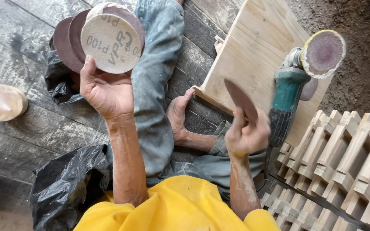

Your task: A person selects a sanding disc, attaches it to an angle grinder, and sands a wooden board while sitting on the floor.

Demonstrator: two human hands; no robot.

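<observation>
- Left hand [106,92] is up high over the lap, palm toward the camera, thumb pressed across the lower edge of a fanned stack of sanding discs [101,38].
- That stack shows several round discs overlapping: the front one turns its pale, fuzzy backing to us, with dark printed markings on it, and behind it peek reddish-brown abrasive faces.
- The fingers are hidden behind the discs, so it is a firm pinch, thumb in front, fingers behind.
- Left forearm runs straight down toward the yellow shirt [180,207], dusted white with fine sawdust.
- Right hand [246,134] is lower and further right, curled tight around a single sanding disc [240,99], seen nearly edge-on as a dark brown sliver tilting up and to the left.
- Right wrist is bent back, forearm rising from the shirt, also dusty.
- Just beside that hand lies a teal angle grinder [285,100], its body resting on a pale wooden board [253,47], its round pad [323,53] facing up, worn purple-brown with a yellowish rim.
- Between the two arms: faded jeans [157,85] and a bare foot [178,113] touching the board's near edge.
- On the right, rows of small notched wooden blocks [347,145] are packed close together.
- On the left, crumpled black plastic sheeting [65,184] sits on dark grey floor planks [18,51], and a pale shoe [5,102] pokes in at the frame edge.
</observation>
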